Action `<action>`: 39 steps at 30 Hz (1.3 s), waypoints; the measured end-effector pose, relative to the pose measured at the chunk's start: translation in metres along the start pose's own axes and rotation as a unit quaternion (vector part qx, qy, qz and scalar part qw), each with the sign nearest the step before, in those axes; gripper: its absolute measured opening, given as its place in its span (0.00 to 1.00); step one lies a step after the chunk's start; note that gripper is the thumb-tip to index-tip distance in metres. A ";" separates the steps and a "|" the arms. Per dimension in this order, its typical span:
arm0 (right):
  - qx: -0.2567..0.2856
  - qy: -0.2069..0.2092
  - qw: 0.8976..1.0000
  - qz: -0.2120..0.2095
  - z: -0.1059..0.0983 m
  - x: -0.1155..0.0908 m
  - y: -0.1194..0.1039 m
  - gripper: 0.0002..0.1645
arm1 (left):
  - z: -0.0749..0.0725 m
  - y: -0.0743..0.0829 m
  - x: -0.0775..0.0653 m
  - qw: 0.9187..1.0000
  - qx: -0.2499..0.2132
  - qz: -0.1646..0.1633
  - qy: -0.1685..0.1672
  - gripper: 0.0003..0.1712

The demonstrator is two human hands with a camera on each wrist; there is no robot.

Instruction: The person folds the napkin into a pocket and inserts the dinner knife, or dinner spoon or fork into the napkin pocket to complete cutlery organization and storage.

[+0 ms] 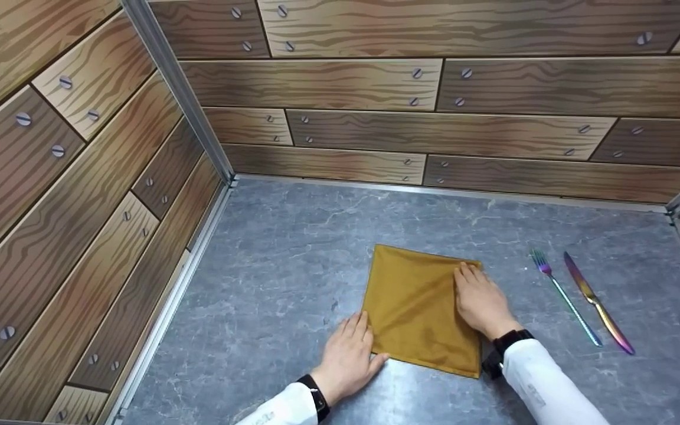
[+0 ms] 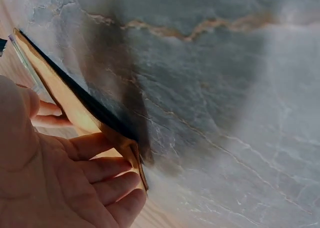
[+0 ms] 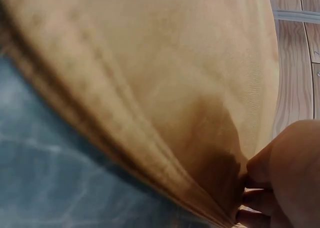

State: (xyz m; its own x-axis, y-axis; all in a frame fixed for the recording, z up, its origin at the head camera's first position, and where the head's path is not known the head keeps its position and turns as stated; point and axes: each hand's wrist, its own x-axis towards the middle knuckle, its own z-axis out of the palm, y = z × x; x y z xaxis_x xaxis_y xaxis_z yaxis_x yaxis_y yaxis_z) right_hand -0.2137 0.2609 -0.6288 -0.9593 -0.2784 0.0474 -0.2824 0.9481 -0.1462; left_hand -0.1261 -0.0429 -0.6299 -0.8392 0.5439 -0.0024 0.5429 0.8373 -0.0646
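Note:
A mustard-yellow cloth napkin point(image 1: 419, 313), roughly square with a few creases, lies on the grey marbled table. My left hand point(image 1: 347, 353) rests at its lower left edge, fingers extended and the thumb near the bottom edge. In the left wrist view, the fingertips of the left hand point(image 2: 95, 183) touch the napkin's edge point(image 2: 75, 108). On the napkin's right side lies my right hand point(image 1: 483, 300), its fingers stretched toward the upper right corner. The right wrist view shows the right hand point(image 3: 285, 178) against the napkin point(image 3: 165, 63); some of its fingers are hidden.
To the right of the napkin lie an iridescent fork point(image 1: 565, 295) and an iridescent table knife point(image 1: 597, 304), side by side. Wood-patterned panels point(image 1: 340, 85) wall the table point(image 1: 281, 254) at the back and sides, with metal strips along their base.

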 end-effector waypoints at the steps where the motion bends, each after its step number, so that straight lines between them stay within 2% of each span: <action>1: 0.000 0.001 1.000 0.000 0.000 0.001 0.000 0.28 | 0.000 0.000 0.000 1.000 -0.001 0.000 -0.001 0.41; 13: -0.002 -0.005 1.000 -0.004 0.001 0.008 0.000 0.28 | 0.007 0.003 -0.002 1.000 -0.007 0.003 0.004 0.38; 20: 0.023 -0.018 1.000 0.011 -0.002 0.013 0.005 0.28 | 0.011 0.002 0.003 0.999 -0.008 0.002 0.046 0.36; 25: 0.037 -0.026 0.999 0.020 -0.003 0.017 0.010 0.28 | 0.010 0.001 0.006 0.999 -0.013 0.002 0.039 0.35; 28: 0.043 -0.022 0.999 0.021 -0.003 0.020 0.012 0.28 | 0.008 -0.004 0.010 0.999 -0.030 0.005 0.036 0.31; 33: 0.059 -0.010 0.998 0.023 -0.004 0.024 0.015 0.28 | 0.001 -0.014 0.021 0.997 -0.062 0.010 0.050 0.22; 39: 0.066 -0.004 0.998 0.020 -0.002 0.024 0.016 0.30 | 0.000 -0.024 0.027 0.994 -0.066 0.034 0.075 0.19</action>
State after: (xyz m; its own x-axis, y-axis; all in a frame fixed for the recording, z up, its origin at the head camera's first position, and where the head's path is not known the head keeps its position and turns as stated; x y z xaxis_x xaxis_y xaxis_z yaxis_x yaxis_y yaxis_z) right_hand -0.2418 0.2698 -0.6284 -0.9698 -0.2420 0.0320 -0.2412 0.9300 -0.2774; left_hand -0.1617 -0.0489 -0.6285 -0.7911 0.5938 0.1469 0.6065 0.7928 0.0612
